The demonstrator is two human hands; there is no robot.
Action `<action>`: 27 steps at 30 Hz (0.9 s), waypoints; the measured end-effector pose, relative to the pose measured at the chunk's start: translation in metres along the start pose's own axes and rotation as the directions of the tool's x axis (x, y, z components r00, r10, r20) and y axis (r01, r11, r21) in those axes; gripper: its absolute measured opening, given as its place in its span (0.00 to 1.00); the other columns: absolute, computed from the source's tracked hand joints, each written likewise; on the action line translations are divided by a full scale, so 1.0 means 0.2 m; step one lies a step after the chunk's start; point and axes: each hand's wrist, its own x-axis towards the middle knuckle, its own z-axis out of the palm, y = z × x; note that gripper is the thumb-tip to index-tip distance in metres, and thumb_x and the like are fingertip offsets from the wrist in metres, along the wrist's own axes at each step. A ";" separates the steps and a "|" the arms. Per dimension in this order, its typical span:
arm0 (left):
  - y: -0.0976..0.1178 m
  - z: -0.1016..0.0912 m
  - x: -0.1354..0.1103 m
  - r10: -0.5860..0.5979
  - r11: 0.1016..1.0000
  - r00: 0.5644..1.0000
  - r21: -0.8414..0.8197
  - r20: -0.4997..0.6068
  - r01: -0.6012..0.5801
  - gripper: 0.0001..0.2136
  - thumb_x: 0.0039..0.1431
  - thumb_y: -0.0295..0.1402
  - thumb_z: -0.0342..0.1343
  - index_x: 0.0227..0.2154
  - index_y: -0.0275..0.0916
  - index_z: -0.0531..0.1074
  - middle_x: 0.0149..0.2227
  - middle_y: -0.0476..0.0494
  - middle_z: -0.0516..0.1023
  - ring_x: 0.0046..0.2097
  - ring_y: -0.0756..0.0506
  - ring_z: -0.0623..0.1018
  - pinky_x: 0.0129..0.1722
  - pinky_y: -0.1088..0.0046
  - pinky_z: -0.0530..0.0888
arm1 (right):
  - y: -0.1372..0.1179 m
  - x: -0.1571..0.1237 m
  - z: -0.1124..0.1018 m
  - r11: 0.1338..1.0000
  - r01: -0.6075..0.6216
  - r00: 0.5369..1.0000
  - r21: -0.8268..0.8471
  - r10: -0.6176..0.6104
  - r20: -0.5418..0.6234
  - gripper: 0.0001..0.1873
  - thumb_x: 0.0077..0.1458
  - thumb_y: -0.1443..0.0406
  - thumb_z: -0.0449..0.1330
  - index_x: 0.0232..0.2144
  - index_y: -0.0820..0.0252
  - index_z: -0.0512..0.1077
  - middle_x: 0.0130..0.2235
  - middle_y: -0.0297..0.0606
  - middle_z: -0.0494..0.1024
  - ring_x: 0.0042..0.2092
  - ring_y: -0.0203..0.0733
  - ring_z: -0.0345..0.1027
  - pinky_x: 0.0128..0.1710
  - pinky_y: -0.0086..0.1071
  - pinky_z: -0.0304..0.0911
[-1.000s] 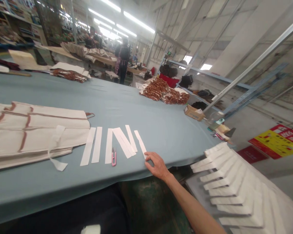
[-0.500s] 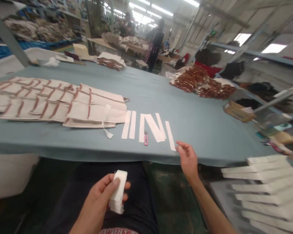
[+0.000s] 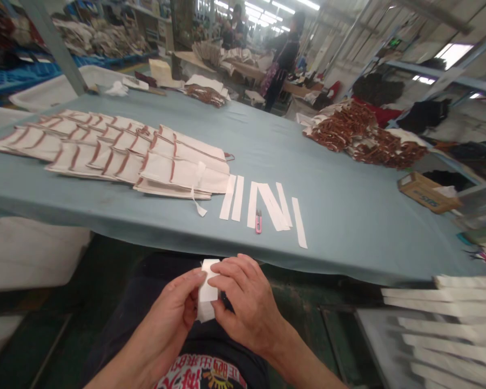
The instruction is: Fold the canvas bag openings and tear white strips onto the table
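Both hands are closed around one small folded white pad (image 3: 208, 289), held just past the table's near edge, above my lap. My left hand (image 3: 166, 308) grips it from the left, with the thumb lying across its face. My right hand (image 3: 243, 302) curls over from the other side, its fingers (image 3: 237, 275) wrapped over the top and right edge. Neither hand is spread wide, and they nearly meet around the pad, hiding part of it.

Ahead of me, the blue-grey table cover (image 3: 340, 237) carries a row of long white strips (image 3: 298, 222), some straight and some leaning together and overlapping. Pink-handled thread snips (image 3: 258, 221) lie among them. To the left of the strips sit overlapping cream cloth pieces with brown stripes (image 3: 146, 156), with a loose white tape (image 3: 198, 202) hanging from the nearest one.

At lower right, folded white strips (image 3: 449, 319) fan out in a stepped pile on a grey surface. Farther along are heaped brown-trimmed bundles (image 3: 360, 135) and a cardboard box (image 3: 427, 192) — and at the far end, a co-worker (image 3: 285, 59) stands beyond the table.
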 end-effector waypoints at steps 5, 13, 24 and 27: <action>-0.02 -0.02 0.01 -0.019 1.000 0.999 0.004 0.030 0.018 0.10 0.55 0.37 0.74 0.33 0.35 0.84 0.32 0.46 0.85 0.33 0.48 0.80 0.35 0.75 0.77 | 0.02 -0.02 0.04 0.983 -0.117 0.993 0.143 0.117 0.009 0.14 0.61 0.71 0.62 0.44 0.46 0.77 0.50 0.41 0.86 0.53 0.53 0.78 0.63 0.58 0.64; -0.03 -0.01 0.01 -0.016 0.993 0.986 0.114 0.165 -0.003 0.28 0.59 0.57 0.68 0.47 0.36 0.84 0.37 0.41 0.88 0.39 0.43 0.82 0.43 0.70 0.77 | 0.00 0.01 0.09 0.853 -0.361 0.900 0.378 0.425 -0.099 0.08 0.63 0.69 0.61 0.32 0.53 0.72 0.40 0.39 0.84 0.42 0.47 0.77 0.44 0.42 0.68; -0.08 -0.03 0.12 0.210 0.870 0.972 0.433 0.109 -0.236 0.27 0.49 0.59 0.73 0.33 0.36 0.80 0.25 0.49 0.79 0.27 0.48 0.72 0.29 0.75 0.69 | 0.01 0.07 0.09 0.479 -0.612 0.668 0.630 0.739 0.086 0.12 0.64 0.54 0.62 0.32 0.54 0.74 0.30 0.33 0.79 0.31 0.42 0.72 0.30 0.33 0.68; -0.08 0.01 0.10 0.258 0.837 0.959 0.470 0.115 -0.282 0.25 0.51 0.58 0.72 0.29 0.37 0.79 0.25 0.48 0.80 0.27 0.48 0.72 0.30 0.76 0.69 | 0.09 0.16 0.02 0.418 -0.566 0.650 0.710 0.756 0.073 0.15 0.61 0.52 0.63 0.29 0.55 0.72 0.27 0.32 0.76 0.29 0.39 0.69 0.30 0.32 0.67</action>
